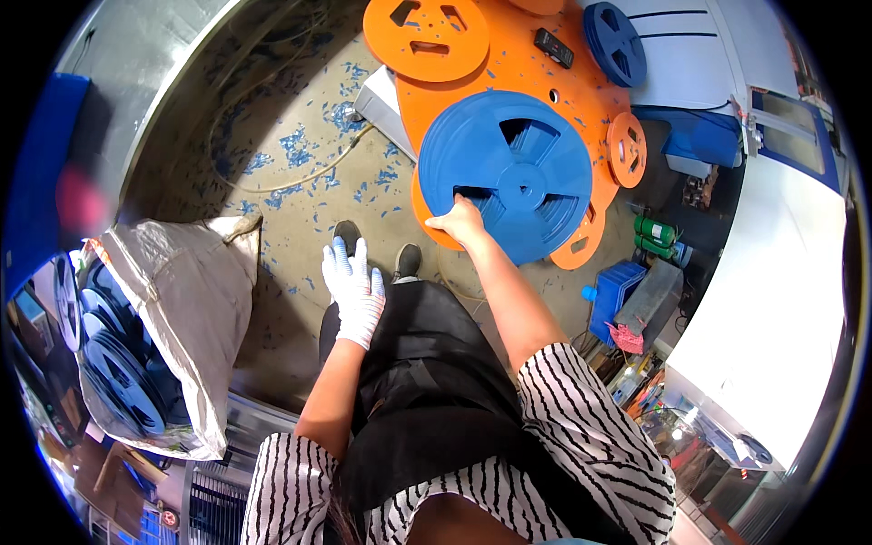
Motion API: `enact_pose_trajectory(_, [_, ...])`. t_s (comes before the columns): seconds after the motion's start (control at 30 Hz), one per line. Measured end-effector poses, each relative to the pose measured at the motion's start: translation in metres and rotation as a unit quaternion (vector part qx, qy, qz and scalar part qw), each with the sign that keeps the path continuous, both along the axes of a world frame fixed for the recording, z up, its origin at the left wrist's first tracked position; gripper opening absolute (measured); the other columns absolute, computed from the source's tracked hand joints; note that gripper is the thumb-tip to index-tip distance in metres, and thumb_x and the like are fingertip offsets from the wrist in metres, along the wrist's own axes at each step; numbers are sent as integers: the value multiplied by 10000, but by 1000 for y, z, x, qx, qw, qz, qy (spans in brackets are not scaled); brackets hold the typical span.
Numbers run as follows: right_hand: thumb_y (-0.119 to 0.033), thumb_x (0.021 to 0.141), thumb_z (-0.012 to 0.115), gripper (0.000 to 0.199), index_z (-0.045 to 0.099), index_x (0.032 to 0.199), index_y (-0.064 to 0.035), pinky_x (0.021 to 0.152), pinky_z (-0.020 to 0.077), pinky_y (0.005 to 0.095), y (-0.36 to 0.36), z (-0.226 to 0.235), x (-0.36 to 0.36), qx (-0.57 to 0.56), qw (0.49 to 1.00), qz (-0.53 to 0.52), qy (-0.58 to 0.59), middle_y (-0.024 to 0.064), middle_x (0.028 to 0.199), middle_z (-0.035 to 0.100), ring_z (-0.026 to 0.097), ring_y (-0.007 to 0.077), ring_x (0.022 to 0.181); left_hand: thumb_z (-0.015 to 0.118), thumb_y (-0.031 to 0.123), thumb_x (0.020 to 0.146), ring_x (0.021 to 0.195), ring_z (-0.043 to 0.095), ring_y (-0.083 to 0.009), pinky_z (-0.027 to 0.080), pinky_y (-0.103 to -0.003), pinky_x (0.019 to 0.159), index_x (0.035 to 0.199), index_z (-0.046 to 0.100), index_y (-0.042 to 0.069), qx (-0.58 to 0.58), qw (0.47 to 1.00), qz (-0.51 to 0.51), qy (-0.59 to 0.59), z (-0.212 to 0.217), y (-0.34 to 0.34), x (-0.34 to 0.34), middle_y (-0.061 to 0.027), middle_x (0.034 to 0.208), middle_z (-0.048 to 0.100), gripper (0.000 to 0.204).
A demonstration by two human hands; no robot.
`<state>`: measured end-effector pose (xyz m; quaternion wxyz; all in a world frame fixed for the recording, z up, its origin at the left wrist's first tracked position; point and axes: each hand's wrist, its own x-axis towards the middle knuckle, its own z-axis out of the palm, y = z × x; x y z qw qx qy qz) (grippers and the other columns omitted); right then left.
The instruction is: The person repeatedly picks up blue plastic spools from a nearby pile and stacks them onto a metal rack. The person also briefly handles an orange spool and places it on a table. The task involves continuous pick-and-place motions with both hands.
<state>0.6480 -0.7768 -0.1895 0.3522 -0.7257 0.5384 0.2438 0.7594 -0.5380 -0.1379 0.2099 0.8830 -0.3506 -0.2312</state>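
Observation:
A stack of large blue plastic reels (536, 218), with wedge-shaped openings round a hub, lies on the orange table (590, 100). At the near left part of the stack, my bare right hand (461, 221) grips the top blue reel by its rim, the finger ends reaching into one opening. How many reels are in its grip I cannot tell. In a white glove, my left hand (352, 289) hangs over the floor near my feet, fingers spread and holding nothing. It is apart from the reels.
An orange disc (427, 36) with cut-outs and an upright blue reel (615, 44) are at the far side, near a black handheld device (554, 48). On the left stands a white sack (195, 309) of blue reels. Blue scraps (295, 150) and a hose (313, 177) lie on the floor.

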Motion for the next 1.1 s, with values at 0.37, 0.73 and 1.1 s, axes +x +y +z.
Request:
enact_pose_trajectory(0.37, [-324, 664, 776, 557, 627, 1133, -62, 881, 491, 400, -4, 43, -40, 11, 994, 93, -62, 173, 1097, 652, 627, 334, 1005, 636, 170, 781, 1381, 233, -456, 210, -524, 1122, 1378, 463, 127, 53, 997, 50, 2, -7, 70, -7, -240, 1497, 285, 623])
enact_pose_trajectory(0.73, [-286, 695, 784, 553, 617, 1139, -2, 971, 439, 419, -40, 79, -117, -79, 965, 247, -32, 183, 1171, 598, 528, 357, 1129, 648, 161, 775, 1373, 263, -441, 217, -509, 1122, 1396, 430, 122, 78, 996, 46, -3, -13, 90, -61, -241, 1481, 316, 659])
enact_pose_trajectory(1.1, [-217, 783, 634, 203, 670, 859, -32, 891, 431, 454, -20, 9, -158, -246, 918, 298, -92, 161, 859, 643, 599, 327, 895, 658, 172, 761, 1359, 293, -434, 239, -490, 1114, 1385, 442, 113, 63, 997, 48, -26, -11, 67, -122, -231, 1468, 346, 663])
